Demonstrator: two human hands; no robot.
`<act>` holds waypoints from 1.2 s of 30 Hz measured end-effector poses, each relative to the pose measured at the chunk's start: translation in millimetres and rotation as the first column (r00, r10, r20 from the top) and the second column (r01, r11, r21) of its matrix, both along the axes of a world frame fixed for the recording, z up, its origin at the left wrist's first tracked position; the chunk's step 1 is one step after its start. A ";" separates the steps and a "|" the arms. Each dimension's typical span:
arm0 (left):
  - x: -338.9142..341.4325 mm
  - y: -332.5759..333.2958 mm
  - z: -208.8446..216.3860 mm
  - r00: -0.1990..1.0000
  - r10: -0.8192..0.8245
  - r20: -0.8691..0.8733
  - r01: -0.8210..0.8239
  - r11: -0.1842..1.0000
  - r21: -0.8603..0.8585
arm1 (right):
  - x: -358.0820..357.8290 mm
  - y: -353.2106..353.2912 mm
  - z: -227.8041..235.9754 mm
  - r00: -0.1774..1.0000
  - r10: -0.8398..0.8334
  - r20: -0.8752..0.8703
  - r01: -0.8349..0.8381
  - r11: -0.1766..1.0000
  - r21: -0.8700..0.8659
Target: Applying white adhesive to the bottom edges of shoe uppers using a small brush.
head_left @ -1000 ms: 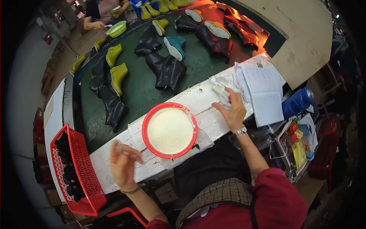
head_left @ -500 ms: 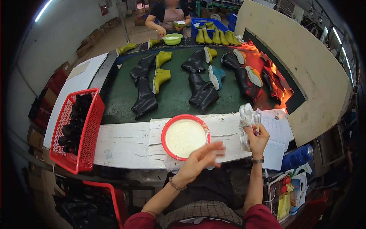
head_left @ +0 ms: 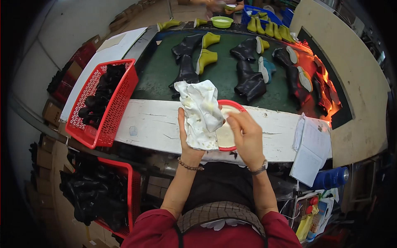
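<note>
A crumpled white cloth rests across my left hand, held up in front of the red-rimmed bowl. My left thumb shows along its side; the other fingers are mostly behind it. My right hand is at the cloth's right edge, over the bowl, with its fingers curled together. Whatever those fingers hold is hidden. The bowl contains a creamy white liquid and stands on the white wooden board, partly covered by the cloth and my right hand.
Black boot uppers and yellow-green boots lie on the green belt, beside an orange-lit heater area. A red basket of black pieces stands left. Papers and a blue bottle are right. Across the belt, a person works.
The white cloth has gone from my right hand at the papers to my left hand before the bowl. My right hand has moved left to meet it. The view has shifted.
</note>
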State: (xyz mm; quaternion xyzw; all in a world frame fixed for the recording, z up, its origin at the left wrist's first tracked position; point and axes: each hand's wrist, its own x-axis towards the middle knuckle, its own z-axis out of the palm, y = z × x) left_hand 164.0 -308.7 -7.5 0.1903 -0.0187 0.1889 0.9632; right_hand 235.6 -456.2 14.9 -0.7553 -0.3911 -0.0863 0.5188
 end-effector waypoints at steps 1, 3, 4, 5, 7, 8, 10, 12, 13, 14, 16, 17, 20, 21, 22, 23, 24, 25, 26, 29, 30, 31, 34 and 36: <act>-1.4 4.6 1.1 1.000 0.003 -0.003 -0.003 1.000 0.001 | -6.6 4.1 -3.5 1.000 0.002 0.002 -0.002 1.000 0.000; -7.0 11.8 -12.0 0.985 0.115 -0.129 -0.111 0.993 0.038 | -31.6 18.2 -13.2 0.941 -0.003 0.340 0.102 0.956 -0.274; -12.8 15.0 -18.1 0.940 0.237 -0.245 -0.221 0.971 0.090 | -45.8 26.5 -11.2 0.932 0.004 0.362 0.102 0.956 -0.275; -19.9 19.2 -27.5 0.914 0.301 -0.272 -0.290 0.954 0.080 | -57.1 31.7 -13.4 0.925 0.050 0.376 0.080 0.943 -0.322; -36.0 33.0 -65.1 0.913 0.367 -0.179 -0.349 0.929 0.121 | -70.9 38.0 -28.7 0.934 0.180 0.309 -0.053 0.924 -0.378; -43.3 38.2 -76.3 0.900 0.425 -0.097 -0.409 0.900 0.148 | -72.9 39.9 -38.5 0.934 0.238 0.266 -0.131 0.921 -0.367; -57.3 47.1 -72.4 0.954 0.296 0.042 -0.298 0.951 0.086 | -71.2 50.5 -58.2 0.918 0.388 -0.078 -0.396 0.903 -0.165; -61.8 55.9 -66.8 0.968 0.177 0.180 -0.187 0.982 0.040 | -66.1 54.2 -61.3 0.735 0.568 -0.371 -0.569 0.814 0.120; -64.0 59.3 -65.7 0.970 0.140 0.201 -0.151 0.988 0.039 | -64.4 54.2 -55.9 0.372 0.589 -0.717 -0.623 0.731 0.278; -65.8 62.1 -63.9 0.970 0.103 0.221 -0.114 0.993 0.040 | -63.6 54.3 -53.2 -0.097 0.492 -0.865 -0.586 0.674 0.449; -65.6 72.1 -57.1 0.949 0.001 0.316 -0.014 0.999 0.038 | -67.9 58.4 -57.7 -0.394 0.529 -0.751 -0.480 0.579 0.659; -64.6 76.6 -60.0 0.926 -0.067 0.371 0.081 0.997 -0.021 | -71.9 58.5 -57.4 -0.452 0.487 -0.747 -0.446 0.602 0.662; -60.6 86.9 -73.2 0.909 -0.087 0.408 0.129 0.988 -0.078 | -76.4 68.2 -68.5 -0.329 0.473 -0.817 -0.501 0.646 0.576; -59.9 86.3 -75.9 0.952 0.050 0.302 -0.021 0.995 -0.098 | -79.2 75.0 -67.0 0.493 0.579 -0.650 -0.594 0.770 0.235; -60.5 86.3 -80.1 0.963 0.189 0.191 -0.173 0.980 -0.100 | -81.9 77.8 -64.3 0.923 0.381 0.049 -0.380 0.925 -0.026; -63.2 90.2 -88.4 0.959 0.181 0.219 -0.186 0.983 0.003 | -85.7 67.2 -60.0 0.933 0.360 -0.016 -0.357 0.916 -0.181; -61.6 89.2 -89.2 0.957 0.183 0.226 -0.188 0.982 0.003 | -88.3 63.0 -51.1 0.932 0.363 -0.009 -0.358 0.916 -0.182; -64.3 83.7 -90.4 0.957 0.213 0.196 -0.220 0.975 0.013 | -95.1 57.9 -47.2 0.946 0.323 0.037 -0.298 0.907 -0.300; -65.6 79.7 -90.2 0.955 0.245 0.167 -0.252 0.967 0.024 | -98.9 54.3 -47.4 0.954 0.288 0.088 -0.229 0.883 -0.409; -68.0 72.9 -75.7 0.947 0.183 0.262 -0.209 0.975 0.075 | -90.8 54.5 -66.6 0.822 0.472 -0.317 -0.526 0.843 -0.108; -70.2 67.8 -69.0 0.938 0.167 0.305 -0.179 0.984 0.013 | -87.9 54.3 -72.3 0.486 0.622 -0.614 -0.634 0.734 0.243; -69.0 55.7 -51.8 0.937 0.154 0.314 -0.147 0.988 -0.046 | -86.7 50.7 -73.9 0.485 0.621 -0.615 -0.636 0.733 0.239; -62.0 45.5 -31.5 0.888 -0.137 0.439 0.176 0.983 -0.050 | -87.8 34.3 -80.7 -0.665 0.560 -0.494 -0.245 0.461 0.853; -55.8 31.3 -27.9 0.881 -0.189 0.434 0.238 0.969 -0.061 | -87.4 21.4 -81.6 -0.705 0.588 -0.396 -0.188 0.384 0.904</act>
